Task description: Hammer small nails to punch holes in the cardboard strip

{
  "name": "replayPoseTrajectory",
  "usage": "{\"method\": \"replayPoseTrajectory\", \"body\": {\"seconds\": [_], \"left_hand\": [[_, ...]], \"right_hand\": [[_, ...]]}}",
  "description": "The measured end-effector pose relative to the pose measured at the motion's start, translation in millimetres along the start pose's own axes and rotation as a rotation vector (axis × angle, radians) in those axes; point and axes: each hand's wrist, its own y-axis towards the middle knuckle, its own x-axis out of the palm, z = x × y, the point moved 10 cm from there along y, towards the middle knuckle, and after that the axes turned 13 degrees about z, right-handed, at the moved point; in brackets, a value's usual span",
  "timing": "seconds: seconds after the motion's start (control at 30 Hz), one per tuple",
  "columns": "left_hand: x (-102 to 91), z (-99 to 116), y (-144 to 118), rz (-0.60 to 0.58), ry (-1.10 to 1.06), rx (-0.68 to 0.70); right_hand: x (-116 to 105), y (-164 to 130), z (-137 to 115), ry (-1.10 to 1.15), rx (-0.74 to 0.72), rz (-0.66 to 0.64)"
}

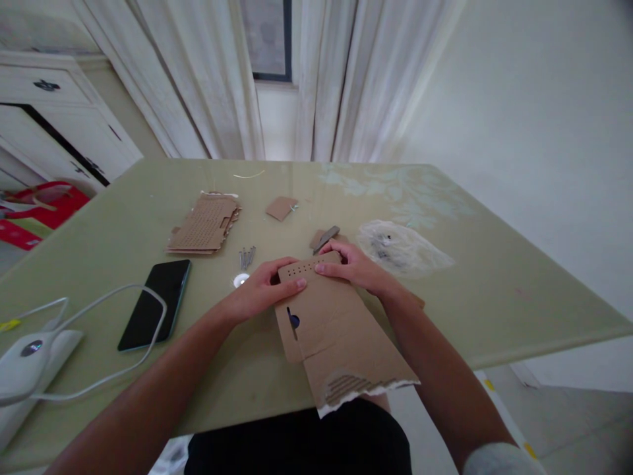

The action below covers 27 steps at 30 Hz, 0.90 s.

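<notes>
A torn brown cardboard sheet (pixel 336 330) with a row of small punched holes near its far edge lies on the green table (pixel 494 290) and juts past the near edge. My left hand (pixel 262 290) grips its far left corner, thumb on top. My right hand (pixel 353 264) presses its far right part, fingers curled over the edge. A grey flat tool (pixel 326 239) lies just beyond my right hand.
A perforated cardboard stack (pixel 205 224) and a small cardboard scrap (pixel 281 208) lie farther back. Several nails (pixel 246 257) and a small round white thing (pixel 241 280) sit left of my hands. A black phone (pixel 155 303), white cable (pixel 99 310), white device (pixel 24 363) and clear plastic bag (pixel 400 247) are also here.
</notes>
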Motion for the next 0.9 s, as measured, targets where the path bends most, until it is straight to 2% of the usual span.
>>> {"method": "replayPoseTrajectory", "body": {"seconds": [0.1, 0.13, 0.2, 0.3, 0.33, 0.4, 0.47, 0.53, 0.9], "left_hand": [[-7.5, 8.9, 4.4, 0.028, 0.063, 0.096], [-15.8, 12.1, 7.5, 0.074, 0.087, 0.127], [-44.6, 14.1, 14.1, 0.251, 0.203, 0.149], [-98.9, 10.4, 15.6, 0.568, 0.662, 0.086], [-112.4, 8.5, 14.6, 0.625, 0.828, 0.049], [-129.0, -0.7, 14.5, 0.639, 1.041, -0.044], [-133.4, -12.8, 16.3, 0.577, 1.111, -0.113], [-130.4, -19.6, 18.8, 0.523, 1.133, -0.119], [-118.5, -18.4, 19.7, 0.472, 1.223, -0.058]], "right_hand": [[2.6, 0.8, 3.7, 0.022, 0.025, -0.005], [2.8, 1.1, 3.9, 0.026, 0.025, -0.003], [1.9, 1.8, 3.5, 0.025, 0.013, 0.009], [2.3, 2.3, 3.0, 0.022, 0.004, 0.003], [2.9, 2.4, 3.0, 0.025, 0.005, -0.004], [3.9, 2.5, 3.3, 0.037, 0.01, -0.013], [4.2, 2.7, 4.4, 0.049, 0.02, -0.013], [4.5, 2.9, 6.4, 0.051, 0.029, -0.011], [4.0, 3.9, 7.1, 0.033, 0.011, -0.004]]}}
